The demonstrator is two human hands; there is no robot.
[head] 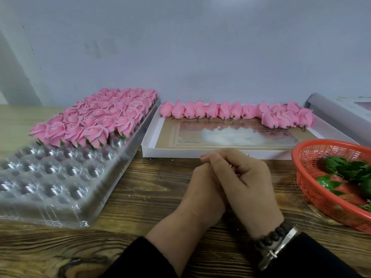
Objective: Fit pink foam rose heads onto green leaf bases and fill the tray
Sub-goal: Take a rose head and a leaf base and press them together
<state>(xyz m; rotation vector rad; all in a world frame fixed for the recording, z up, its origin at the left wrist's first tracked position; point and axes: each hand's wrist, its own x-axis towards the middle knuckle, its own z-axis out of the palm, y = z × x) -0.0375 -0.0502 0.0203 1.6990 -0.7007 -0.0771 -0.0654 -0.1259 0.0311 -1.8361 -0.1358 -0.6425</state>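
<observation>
My two hands meet over the table's middle. My right hand (247, 177) lies curled over my left hand (200, 189) and hides its fingers. A sliver of pink, a rose head (233, 168), shows in the gap under my right thumb. On the left, a clear plastic tray (60, 177) holds several finished pink roses (96, 117) in its far half, while its near cups are bare. A row of loose pink rose heads (220, 110) lies along the far side of a white box (148, 149). Green leaf bases (345, 167) sit in a red basket (313, 189) at right.
The wooden table (150, 197) runs to a pale wall behind. A grey box lid (329, 105) lies at the far right behind the white box. I wear a dark bead bracelet and a watch (281, 243) on my right wrist, and black sleeves.
</observation>
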